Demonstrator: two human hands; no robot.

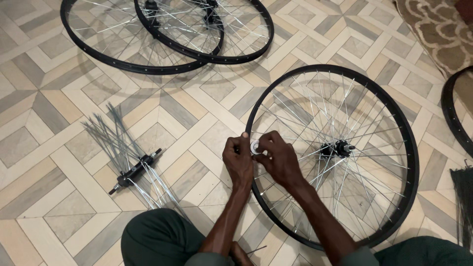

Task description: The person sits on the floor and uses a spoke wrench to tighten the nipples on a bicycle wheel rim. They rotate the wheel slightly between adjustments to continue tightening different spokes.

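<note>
Underneath, patterned floor tiles [59, 162], brown rug [433, 29].

Your left hand [238, 162] and right hand [278, 160] meet at the near-left rim of the spoked wheel [412, 162] lying flat on the tiled floor [44, 162], pinching a small white round tool [255, 146] between them. Its hub [337, 148] sits right of your hands. A loose hub with spokes [134, 170] lies to your left; two stacked wheels [167, 66] lie beyond.
</note>
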